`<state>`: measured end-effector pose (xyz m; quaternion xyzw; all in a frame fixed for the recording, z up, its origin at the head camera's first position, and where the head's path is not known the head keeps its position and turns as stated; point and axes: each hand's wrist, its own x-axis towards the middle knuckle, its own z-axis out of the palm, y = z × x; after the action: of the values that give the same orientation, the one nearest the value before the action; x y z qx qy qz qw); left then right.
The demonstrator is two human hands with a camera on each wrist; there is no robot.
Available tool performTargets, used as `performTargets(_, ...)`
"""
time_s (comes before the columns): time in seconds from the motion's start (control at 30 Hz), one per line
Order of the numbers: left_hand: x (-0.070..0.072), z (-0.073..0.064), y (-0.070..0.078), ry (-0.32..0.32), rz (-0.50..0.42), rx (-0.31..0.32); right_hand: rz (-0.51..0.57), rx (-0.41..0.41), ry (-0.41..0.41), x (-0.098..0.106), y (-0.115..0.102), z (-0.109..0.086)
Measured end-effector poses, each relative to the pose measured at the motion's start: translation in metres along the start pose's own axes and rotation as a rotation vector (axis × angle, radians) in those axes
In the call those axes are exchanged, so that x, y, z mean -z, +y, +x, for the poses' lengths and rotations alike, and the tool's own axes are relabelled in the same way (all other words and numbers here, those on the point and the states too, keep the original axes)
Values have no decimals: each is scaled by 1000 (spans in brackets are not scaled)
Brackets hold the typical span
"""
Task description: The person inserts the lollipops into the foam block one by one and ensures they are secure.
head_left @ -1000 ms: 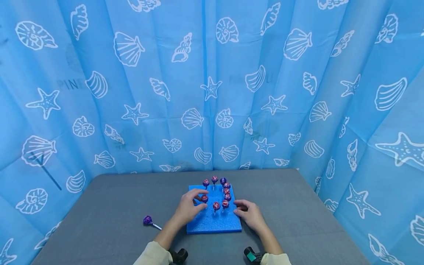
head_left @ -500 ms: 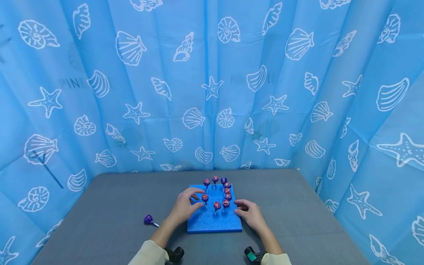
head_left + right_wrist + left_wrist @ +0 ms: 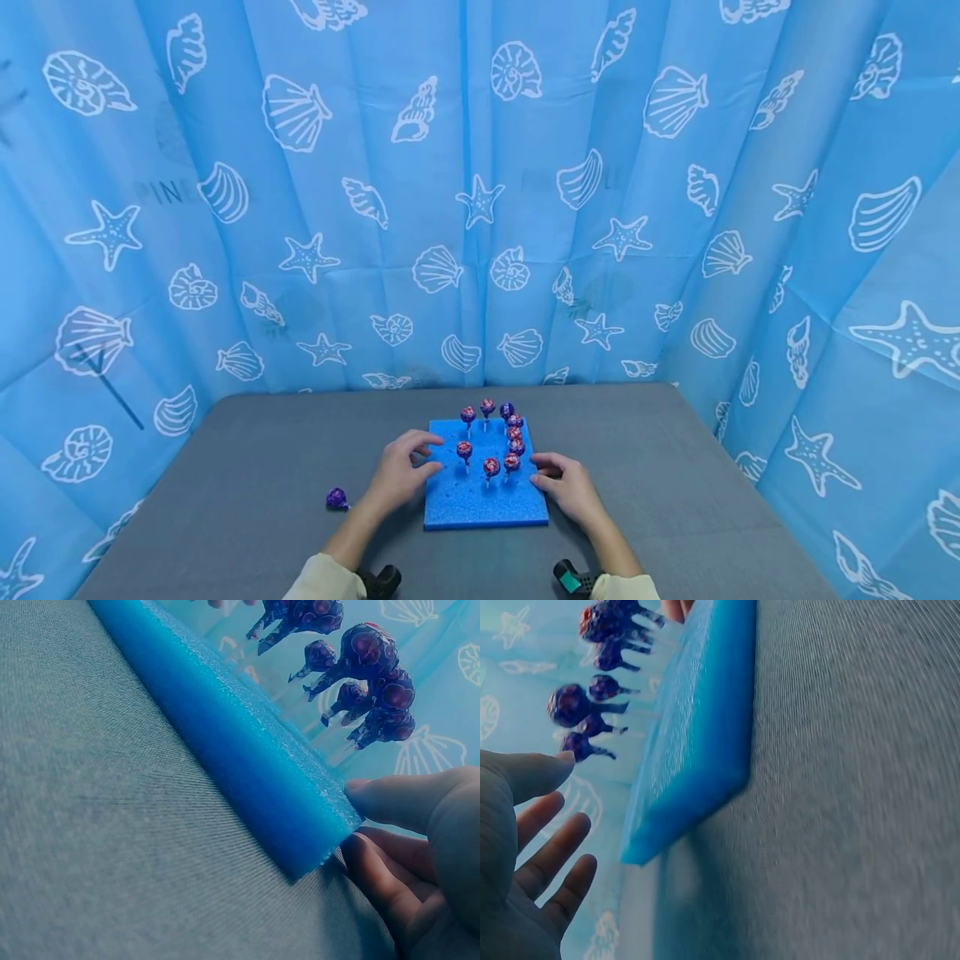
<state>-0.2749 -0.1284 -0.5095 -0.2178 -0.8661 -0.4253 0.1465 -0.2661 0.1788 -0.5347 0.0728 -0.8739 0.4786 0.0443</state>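
A blue foam board (image 3: 486, 505) lies flat on the table. Several lollipops in red and purple wrappers stand upright in it on white sticks, one lollipop (image 3: 464, 450) near its left side. My left hand (image 3: 399, 477) hovers by the board's left edge, thumb and fingers apart and holding nothing; the left wrist view shows the fingers (image 3: 562, 851) spread. At the right edge, my right hand (image 3: 568, 487) grips the board, its thumb (image 3: 390, 796) on the upper edge and fingers against the side. A purple-wrapped lollipop (image 3: 336, 498) lies on the table left of my left forearm, its stick mostly hidden.
The table (image 3: 285, 450) has a grey cloth surface. A blue curtain (image 3: 480, 208) with white shell prints hangs behind it and along the sides. Black wrist devices, such as the right one (image 3: 576, 577), sit at both wrists.
My left hand has drawn back to the left from the lollipop at the board's left side, which stays standing. My right hand has kept its place at the right edge.
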Motion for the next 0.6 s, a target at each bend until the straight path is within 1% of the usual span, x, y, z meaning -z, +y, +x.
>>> performTargets(0.4, 23, -12, -11, 60, -40, 107, 5, -19, 4, 0, -1, 0)
performTargets(0.6, 34, -20, -19, 103, -29, 108, 7, -15, -13, 0, -1, 1)
